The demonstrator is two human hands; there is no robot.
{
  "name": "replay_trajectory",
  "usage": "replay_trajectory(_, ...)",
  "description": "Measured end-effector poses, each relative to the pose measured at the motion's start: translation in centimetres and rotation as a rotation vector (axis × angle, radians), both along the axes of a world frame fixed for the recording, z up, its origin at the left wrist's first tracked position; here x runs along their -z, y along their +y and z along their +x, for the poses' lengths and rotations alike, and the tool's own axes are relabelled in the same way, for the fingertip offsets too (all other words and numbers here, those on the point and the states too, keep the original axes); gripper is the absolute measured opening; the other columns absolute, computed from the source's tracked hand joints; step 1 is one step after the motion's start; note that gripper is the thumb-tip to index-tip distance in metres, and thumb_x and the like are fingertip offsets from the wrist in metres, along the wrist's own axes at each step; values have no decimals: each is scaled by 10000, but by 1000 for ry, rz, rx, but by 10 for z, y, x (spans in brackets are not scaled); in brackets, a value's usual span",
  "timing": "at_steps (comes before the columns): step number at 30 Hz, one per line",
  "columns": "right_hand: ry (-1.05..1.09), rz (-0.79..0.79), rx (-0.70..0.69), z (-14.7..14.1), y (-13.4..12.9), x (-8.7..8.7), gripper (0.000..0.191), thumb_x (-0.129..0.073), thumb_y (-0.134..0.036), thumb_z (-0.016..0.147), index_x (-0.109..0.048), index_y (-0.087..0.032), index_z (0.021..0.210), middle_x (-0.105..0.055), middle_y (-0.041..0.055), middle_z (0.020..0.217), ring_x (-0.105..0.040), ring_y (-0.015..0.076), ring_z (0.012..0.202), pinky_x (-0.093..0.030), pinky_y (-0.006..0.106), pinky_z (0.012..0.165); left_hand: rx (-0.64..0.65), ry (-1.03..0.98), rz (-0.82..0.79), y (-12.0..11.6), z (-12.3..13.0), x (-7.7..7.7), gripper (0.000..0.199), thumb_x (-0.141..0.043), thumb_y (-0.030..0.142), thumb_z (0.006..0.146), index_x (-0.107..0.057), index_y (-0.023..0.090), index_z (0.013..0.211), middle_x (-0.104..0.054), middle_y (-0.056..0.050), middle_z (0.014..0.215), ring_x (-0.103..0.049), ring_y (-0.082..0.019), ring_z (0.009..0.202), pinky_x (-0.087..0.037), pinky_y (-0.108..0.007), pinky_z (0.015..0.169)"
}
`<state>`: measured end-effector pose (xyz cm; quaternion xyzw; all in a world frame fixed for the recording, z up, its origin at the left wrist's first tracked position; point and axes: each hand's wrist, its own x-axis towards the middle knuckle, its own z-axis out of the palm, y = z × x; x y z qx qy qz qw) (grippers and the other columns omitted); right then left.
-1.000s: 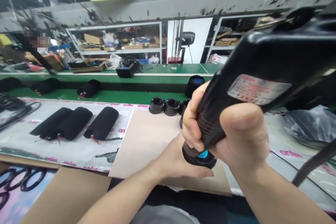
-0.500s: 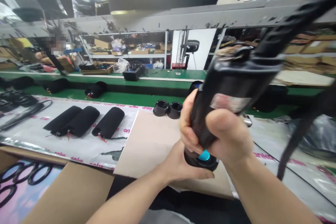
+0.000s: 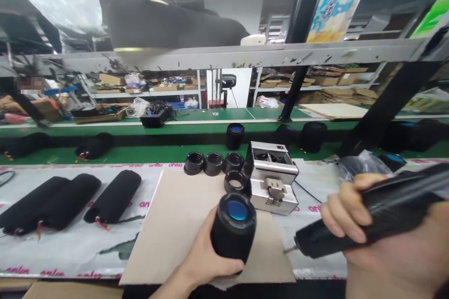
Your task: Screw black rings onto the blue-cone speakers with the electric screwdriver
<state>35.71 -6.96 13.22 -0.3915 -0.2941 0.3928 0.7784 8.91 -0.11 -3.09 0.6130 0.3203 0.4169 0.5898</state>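
Head view: over cardboard [image 3: 157,224], the left hand [image 3: 201,259] wraps around a black cylinder [image 3: 231,240], matte-bodied, with a glossy dark rim [image 3: 223,205] and a shiny blue disc [image 3: 237,210] on top. Just beyond, rightward, stands a silver machine [image 3: 275,191]. Rightmost, the right hand [image 3: 382,247] grips a black tool [image 3: 328,238]; its thin, blurred tip [image 3: 290,249] is perhaps a driver bit.

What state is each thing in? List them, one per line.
Left hand: closed on held cylinder
Right hand: gripping screwdriver
Held cylinder: blue end up
Screwdriver: slanted, bit clear of held cylinder
Black rings: openings up
Silver machine: standing upright
Cardboard sheet: flat
Wired black cylinders: lying down
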Motion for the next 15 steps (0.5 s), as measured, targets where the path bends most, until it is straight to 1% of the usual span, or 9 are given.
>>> replay_trajectory(2, 108, -137, -19, 13, 3, 39, 626, -887, -792, 556, -666, -244, 762, -424, -43, 484, -342, 87, 315, -315, 248, 336, -163, 29, -77, 4, -24, -8, 934, -990, 417, 509, -663, 190, 1354, -778, -127, 1261, -719, -415, 1163, -598, -507, 1020)
replay_trajectory(4, 211, -254, -26, 26, 1, 78, 553, -896, -706, 639, -687, -221, 803, -452, -45, 536, -383, 63, 351, -387, 220, 368, -372, -32, -137, 22, -53, -23, 848, -981, 509, 531, -700, 172, 1257, -808, -122, 1153, -756, -393, 1063, -645, -443, 894)
replay_trajectory(5, 263, -283, -28, 32, -2, 97, 522, -890, -672, 678, -687, -212, 816, -458, -49, 560, -395, 52, 365, -403, 204, 378, -462, -92, -162, 36, -67, -33, 823, -980, 516, 545, -700, 166, 1235, -811, -124, 1150, -764, -383, 1064, -654, -411, 868)
replay_trajectory(6, 302, -304, -27, 39, -5, 114, 491, -885, -640, 706, -688, -207, 830, -457, -53, 575, -406, 48, 378, -418, 194, 387, -514, -144, -244, 54, -80, -44, 792, -986, 506, 551, -704, 172, 1211, -821, -112, 1101, -784, -362, 1019, -664, -371, 800)
replay_trajectory(7, 334, -321, -23, 45, -8, 130, 471, -885, -616, 718, -687, -203, 832, -453, -55, 584, -407, 44, 384, -421, 187, 386, -566, -173, -348, 74, -91, -56, 725, -977, 501, 591, -714, 178, 1184, -829, -94, 999, -803, -330, 921, -660, -328, 699)
replay_trajectory(8, 360, -335, -16, 50, -11, 142, 472, -888, -611, 705, -686, -201, 823, -442, -57, 581, -399, 44, 379, -415, 186, 373, -604, -166, -397, 94, -101, -68, 622, -940, 509, 671, -726, 166, 1143, -821, -86, 880, -805, -292, 790, -640, -296, 600)
replay_trajectory(10, 392, -351, 1, 57, -13, 158, 491, -896, -620, 663, -684, -200, 805, -419, -56, 571, -374, 44, 363, -398, 192, 342, -640, -163, -448, 134, -114, -91, 437, -826, 473, 846, -741, 142, 1119, -815, -94, 816, -790, -236, 680, -642, -274, 581)
replay_trajectory(12, 429, -382, 17, 61, -10, 164, 516, -904, -629, 601, -678, -202, 782, -392, -51, 561, -348, 46, 348, -380, 203, 308, -648, -171, -475, 163, -121, -106, 360, -740, 429, 941, -745, 127, 1136, -827, -113, 844, -792, -221, 667, -667, -288, 626)
replay_trajectory(15, 503, -439, 37, 63, -6, 165, 478, -892, -591, 564, -666, -221, 763, -363, -33, 566, -338, 53, 336, -375, 219, 273, -641, -191, -503, 180, -122, -115, 355, -659, 406, 1000, -736, 104, 1171, -833, -130, 851, -804, -238, 680, -691, -339, 670)
